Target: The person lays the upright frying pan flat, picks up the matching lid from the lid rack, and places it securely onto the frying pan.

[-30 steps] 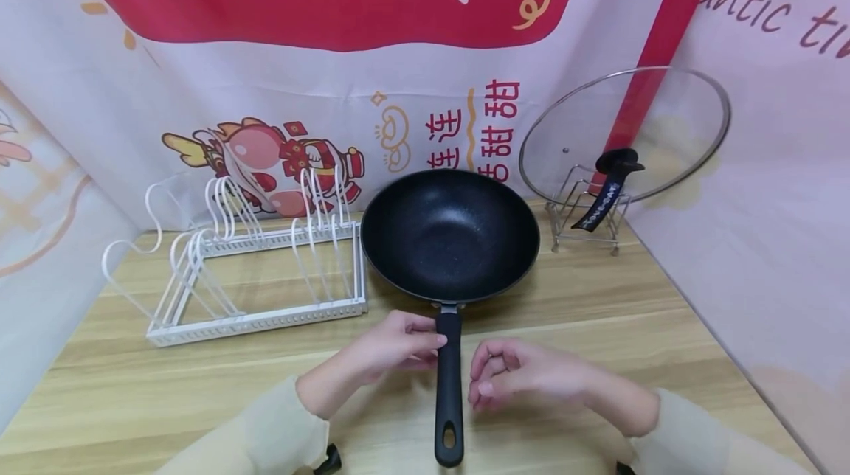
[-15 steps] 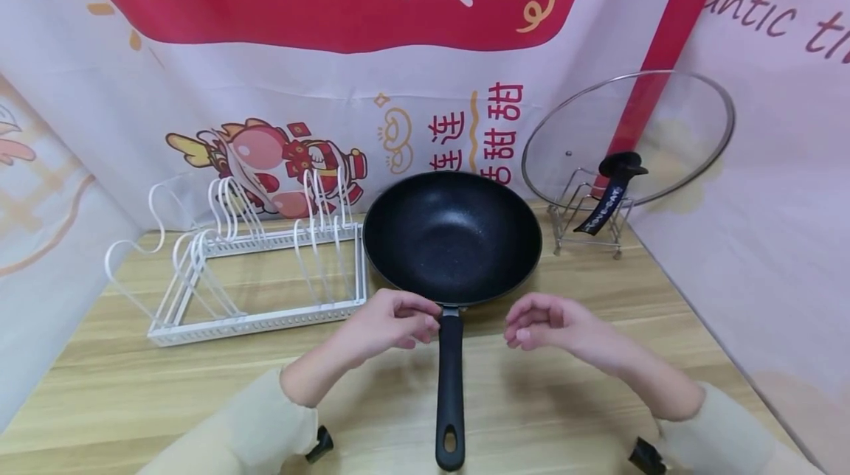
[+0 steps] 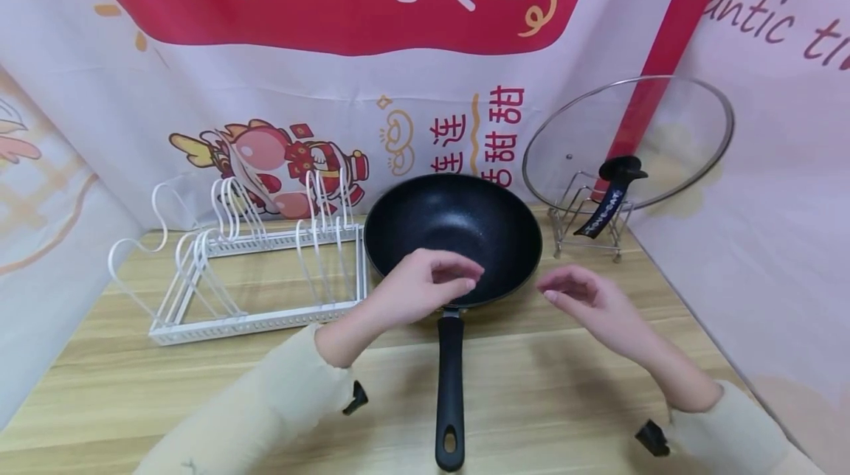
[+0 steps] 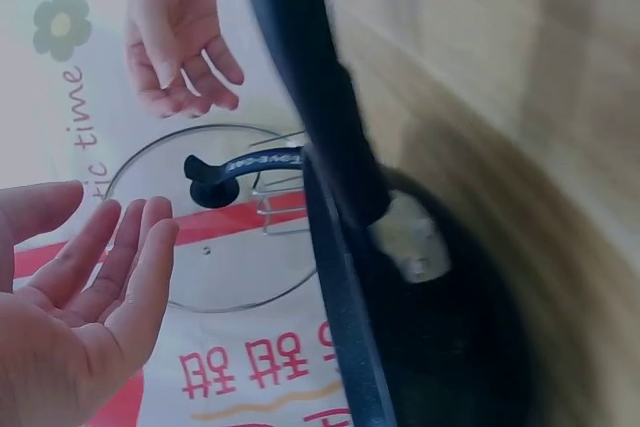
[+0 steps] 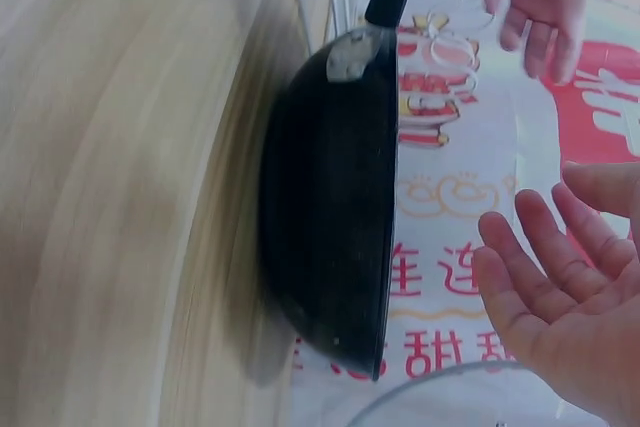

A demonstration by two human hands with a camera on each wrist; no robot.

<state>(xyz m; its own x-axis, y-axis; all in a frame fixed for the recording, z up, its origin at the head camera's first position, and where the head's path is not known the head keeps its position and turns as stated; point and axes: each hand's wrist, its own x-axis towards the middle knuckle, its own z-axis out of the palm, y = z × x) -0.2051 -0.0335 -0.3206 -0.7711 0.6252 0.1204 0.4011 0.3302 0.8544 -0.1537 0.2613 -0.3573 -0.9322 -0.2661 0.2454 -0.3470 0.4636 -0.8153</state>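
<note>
A black wok sits on the wooden table in the head view, its long black handle pointing toward me. My left hand hangs above the wok's near rim with loosely bent fingers and nothing in them. Off the wok's right side, my right hand is raised over the table, also holding nothing. A glass lid with a metal rim and black knob leans upright in a small wire stand at the back right. In the right wrist view the wok shows from its side.
To the wok's left lies a white metal rack with several upright curved hoops, its right end close to the wok. A printed cloth backdrop stands along the back and sides of the wooden table.
Both hands have risen forward from beside the handle. The left left the handle and now overlaps the wok; the right moved rightward and away from me. The wok stays in place.
</note>
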